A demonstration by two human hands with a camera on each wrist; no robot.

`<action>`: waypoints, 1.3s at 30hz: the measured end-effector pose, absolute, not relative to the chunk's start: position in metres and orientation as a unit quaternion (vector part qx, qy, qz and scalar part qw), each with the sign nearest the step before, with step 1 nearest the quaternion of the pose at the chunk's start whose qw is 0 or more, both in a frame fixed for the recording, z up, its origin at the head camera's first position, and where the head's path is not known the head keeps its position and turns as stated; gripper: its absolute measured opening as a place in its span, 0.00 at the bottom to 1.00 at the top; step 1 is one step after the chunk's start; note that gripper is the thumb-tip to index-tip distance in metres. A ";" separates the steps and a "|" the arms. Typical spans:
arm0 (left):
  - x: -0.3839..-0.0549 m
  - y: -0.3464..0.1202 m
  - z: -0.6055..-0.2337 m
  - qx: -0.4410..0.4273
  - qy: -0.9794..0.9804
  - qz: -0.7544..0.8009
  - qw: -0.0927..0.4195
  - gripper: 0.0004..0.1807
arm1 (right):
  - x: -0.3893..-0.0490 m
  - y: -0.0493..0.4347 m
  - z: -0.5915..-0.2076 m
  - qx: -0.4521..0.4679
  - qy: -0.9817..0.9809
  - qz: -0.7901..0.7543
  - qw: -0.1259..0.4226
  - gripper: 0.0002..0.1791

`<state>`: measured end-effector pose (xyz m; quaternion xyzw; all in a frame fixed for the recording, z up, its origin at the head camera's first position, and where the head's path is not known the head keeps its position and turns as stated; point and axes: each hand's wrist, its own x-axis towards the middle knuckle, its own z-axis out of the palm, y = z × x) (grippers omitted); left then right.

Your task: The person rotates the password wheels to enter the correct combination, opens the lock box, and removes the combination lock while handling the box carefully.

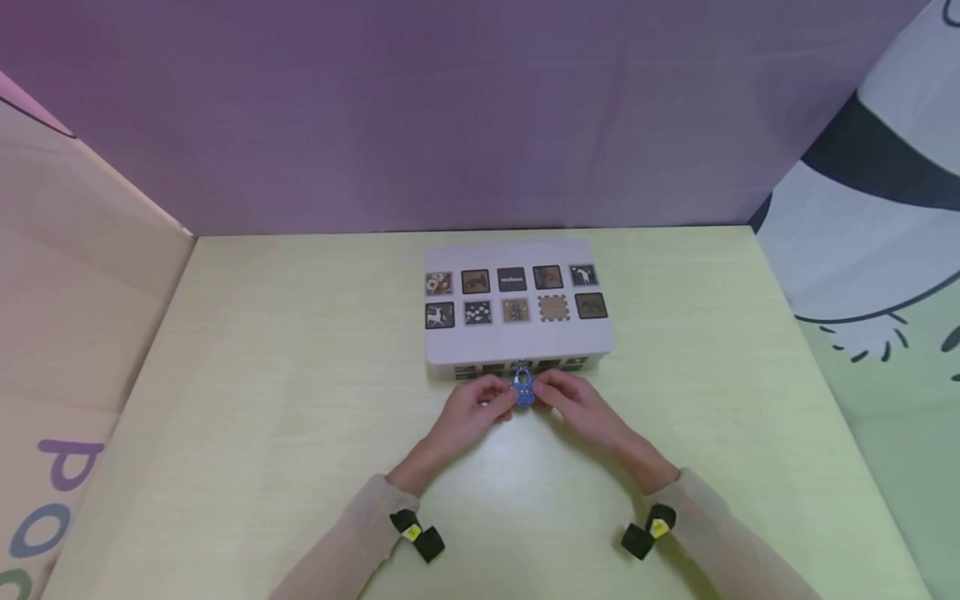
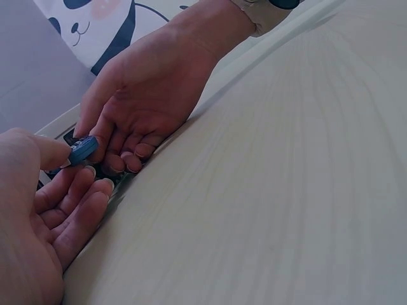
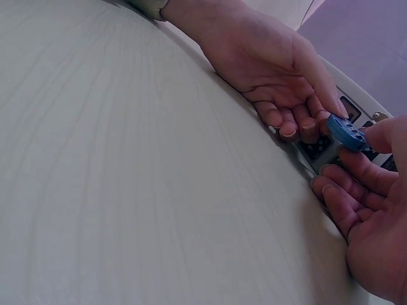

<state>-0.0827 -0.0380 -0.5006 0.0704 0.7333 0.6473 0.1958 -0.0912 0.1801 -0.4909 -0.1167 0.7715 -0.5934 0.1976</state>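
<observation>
A small blue padlock (image 1: 523, 393) with a metal shackle is at the middle of the front side of a white box (image 1: 519, 338). My left hand (image 1: 470, 413) pinches the padlock's left side between thumb and finger. From the other side, the thumb and fingers of my right hand (image 1: 588, 410) pinch its right edge. Both wrist views show the blue padlock body (image 2: 83, 150) between the two hands, small markings on its face. The shackle's upper end overlaps the box front in the head view.
Square pictures cover the closed box's lid and front. It stands near the back of a pale wooden table (image 1: 300, 358), before a purple wall (image 1: 480, 117). Printed panels flank the table on the left (image 1: 60, 333) and right (image 1: 885, 250).
</observation>
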 end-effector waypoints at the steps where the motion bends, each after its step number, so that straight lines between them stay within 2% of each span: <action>1: -0.083 -0.038 -0.501 0.069 0.733 0.647 0.196 0.13 | -0.091 0.180 -0.491 -0.117 0.771 -0.594 0.197 0.15; 39: -0.083 -0.037 -0.501 0.070 0.738 0.644 0.190 0.14 | -0.091 0.179 -0.489 -0.112 0.785 -0.578 0.192 0.15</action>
